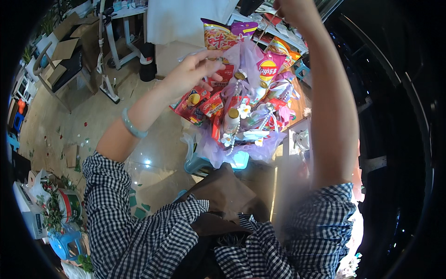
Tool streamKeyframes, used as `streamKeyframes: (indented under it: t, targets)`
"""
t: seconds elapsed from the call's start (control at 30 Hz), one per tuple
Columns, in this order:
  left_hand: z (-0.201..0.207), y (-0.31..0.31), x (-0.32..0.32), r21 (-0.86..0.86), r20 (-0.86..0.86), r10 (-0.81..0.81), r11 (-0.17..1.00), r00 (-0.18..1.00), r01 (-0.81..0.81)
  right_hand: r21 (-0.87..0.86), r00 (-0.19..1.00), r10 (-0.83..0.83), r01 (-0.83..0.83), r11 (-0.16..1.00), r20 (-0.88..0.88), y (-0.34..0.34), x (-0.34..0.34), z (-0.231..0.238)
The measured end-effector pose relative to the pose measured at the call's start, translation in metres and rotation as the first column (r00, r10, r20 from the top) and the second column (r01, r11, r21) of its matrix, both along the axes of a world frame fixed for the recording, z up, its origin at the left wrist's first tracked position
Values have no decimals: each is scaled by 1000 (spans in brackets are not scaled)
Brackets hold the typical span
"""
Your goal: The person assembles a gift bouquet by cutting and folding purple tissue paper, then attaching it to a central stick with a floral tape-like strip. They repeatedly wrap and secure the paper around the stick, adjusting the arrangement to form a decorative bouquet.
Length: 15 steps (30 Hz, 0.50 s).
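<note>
One large bouquet of snack packets and ornaments (239,100) stands upper centre, ahead of the person, above a blue plastic stool (194,164); what bears its weight I cannot tell. The left hand (200,72) is at its left side, fingers parted and loosely bent beside the lilac mesh wrapping (214,151); whether they pinch any mesh is unclear. A pale green bangle (133,124) circles that forearm. The right hand (297,11) is raised above the bouquet at the top edge, cut off and blurred, so I cannot tell how far its fingers close or on what. Gold-capped bottles (231,122), white flowers (244,110) and red packets (214,105) crowd the front.
</note>
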<state>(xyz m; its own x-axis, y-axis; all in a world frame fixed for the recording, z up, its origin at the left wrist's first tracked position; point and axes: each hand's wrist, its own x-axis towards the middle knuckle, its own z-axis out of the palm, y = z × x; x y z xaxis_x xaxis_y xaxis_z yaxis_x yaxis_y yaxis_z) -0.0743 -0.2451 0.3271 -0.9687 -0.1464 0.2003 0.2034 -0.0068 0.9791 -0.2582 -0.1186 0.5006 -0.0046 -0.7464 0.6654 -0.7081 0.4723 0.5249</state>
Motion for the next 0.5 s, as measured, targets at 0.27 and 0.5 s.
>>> streamKeyframes:
  t: [0.27, 0.5]
  targets:
    - [1, 15, -33, -759, -466, -117, 563, 877, -328, -206, 577, 158, 17, 978, 801, 8, -1, 24]
    - [-7, 47, -71, -973, -227, -117, 61, 967, -222, -60, 382, 0, 147, 987, 924, 3, -10, 11]
